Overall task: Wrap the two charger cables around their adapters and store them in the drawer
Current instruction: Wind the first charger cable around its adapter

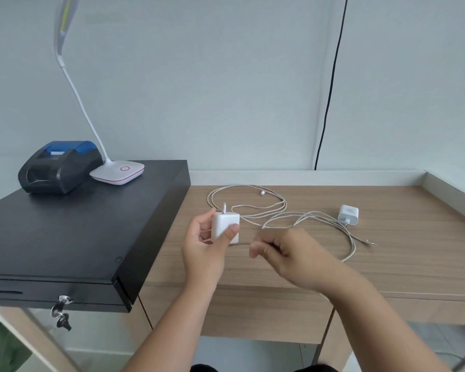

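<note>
Centrally, a wooden desk (pixel 387 267) with a raised pale rim runs to the right; its near edge and the drawer fronts below are partly covered by the person's forearms. At left sits a black cash drawer (pixel 65 237), closed, its left side cut off by the frame, with keys (pixel 61 312) hanging from the front lock. On its far top stand a black-and-blue receipt printer (pixel 57 167) and a white desk lamp (pixel 117 171) — the lamp head is cropped at the upper edge. A black cord (pixel 330 89) descends the far wall and disappears behind the desk rim.

The left hand (pixel 204 251) holds the first white adapter (pixel 226 226) above the desk, thumb pressed on its near face and fingers curled behind it; its prongs point up. The right hand (pixel 285 251), just right of it, is blurred; its fingers are bunched together, seemingly pinching the thin cable that leaves the adapter, though the contact itself is hard to make out.

The two white cables (pixel 269 208) lie in loose overlapping loops on the far desk — which loop belongs to which adapter cannot be told. One connector tip lies at the far middle, another at the right. The second white adapter (pixel 348 214) rests flat on the desk, well right of the hands.
</note>
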